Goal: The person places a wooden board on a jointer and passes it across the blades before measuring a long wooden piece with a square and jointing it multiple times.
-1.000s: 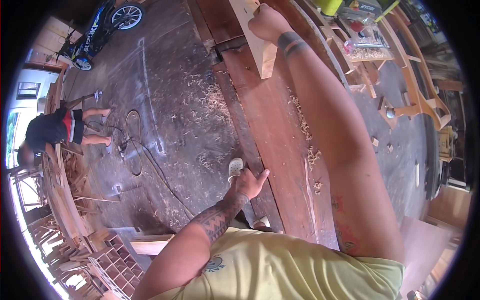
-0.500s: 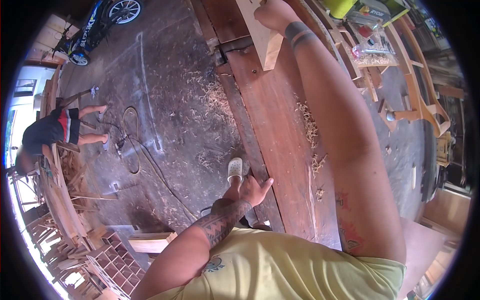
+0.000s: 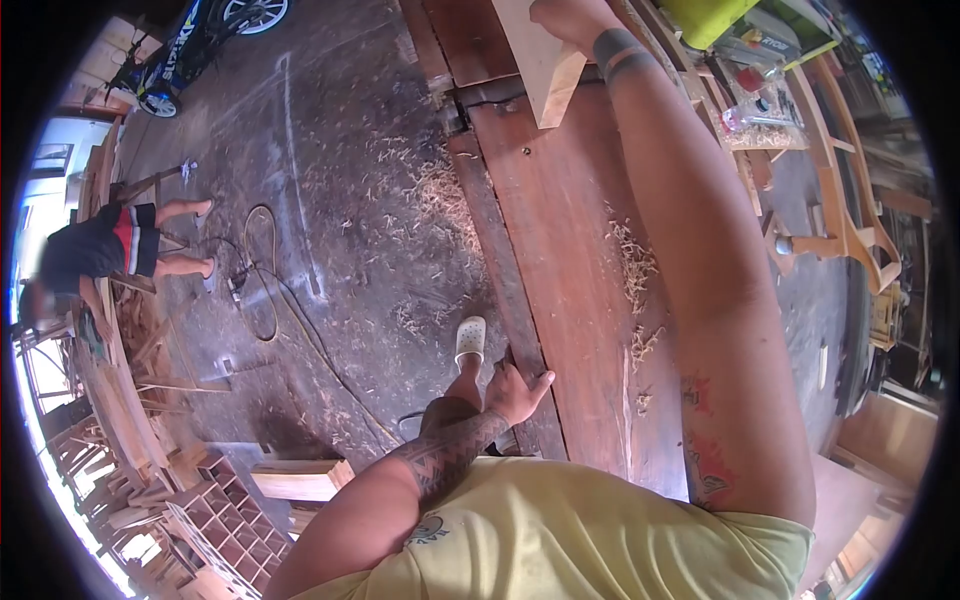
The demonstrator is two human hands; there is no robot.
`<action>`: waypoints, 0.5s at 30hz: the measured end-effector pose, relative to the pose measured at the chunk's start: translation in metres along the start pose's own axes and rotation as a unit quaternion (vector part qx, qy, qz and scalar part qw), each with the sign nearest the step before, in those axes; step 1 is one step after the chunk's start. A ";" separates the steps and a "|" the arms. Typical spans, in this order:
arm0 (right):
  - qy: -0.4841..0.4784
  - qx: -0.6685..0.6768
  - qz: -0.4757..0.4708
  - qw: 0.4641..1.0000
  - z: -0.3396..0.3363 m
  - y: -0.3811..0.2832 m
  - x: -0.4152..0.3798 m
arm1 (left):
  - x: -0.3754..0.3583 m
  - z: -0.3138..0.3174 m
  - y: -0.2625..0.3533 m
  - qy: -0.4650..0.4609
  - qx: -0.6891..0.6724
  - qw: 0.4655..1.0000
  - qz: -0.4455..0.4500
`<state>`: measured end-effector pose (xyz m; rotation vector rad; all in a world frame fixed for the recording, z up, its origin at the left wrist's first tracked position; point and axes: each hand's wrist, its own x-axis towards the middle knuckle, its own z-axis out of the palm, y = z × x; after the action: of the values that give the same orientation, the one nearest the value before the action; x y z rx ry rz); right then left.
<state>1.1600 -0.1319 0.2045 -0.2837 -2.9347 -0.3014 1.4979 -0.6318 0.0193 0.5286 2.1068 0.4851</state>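
Note:
A pale wooden board [image 3: 535, 65] lies on the reddish-brown workbench [image 3: 560, 230], its upper part cut off by the top of the view. My right hand [image 3: 575, 20] is closed at the board's right side, with its fingertips partly hidden. Nearer my body, my left hand [image 3: 520, 390] grips the workbench's left edge. Its thumb rests across the top and the other fingers go over the side. Curled wood shavings [image 3: 635, 265] are scattered on the bench beside my right forearm.
Right of the bench stand a curved wooden frame [image 3: 850, 210] and a shavings-covered board [image 3: 765, 125] with small items. At left, another person [image 3: 110, 245] bends over stacked timber. A cable [image 3: 310, 335] snakes over the floor, a motorcycle [image 3: 180, 60] stands behind, and a compartmented wooden rack [image 3: 230, 525] is lower left.
The board and my right hand appear slightly further right and up in the view, as the whole bench has shifted a little. My left hand stays at the bench edge.

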 end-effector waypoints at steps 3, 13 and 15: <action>-0.004 -0.020 -0.001 1.000 0.004 0.001 0.011 | -0.002 0.002 -0.001 0.006 -0.004 1.000 0.001; 0.001 -0.251 -0.146 0.957 0.002 0.014 0.036 | -0.002 0.005 -0.004 0.036 -0.002 0.998 0.042; -0.009 -0.256 -0.147 0.955 0.004 0.016 0.040 | -0.002 0.005 -0.004 0.045 -0.018 0.998 0.048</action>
<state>1.1236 -0.1091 0.2117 0.0939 -2.8585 -1.1109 1.5023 -0.6354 0.0167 0.5997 2.1605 0.6100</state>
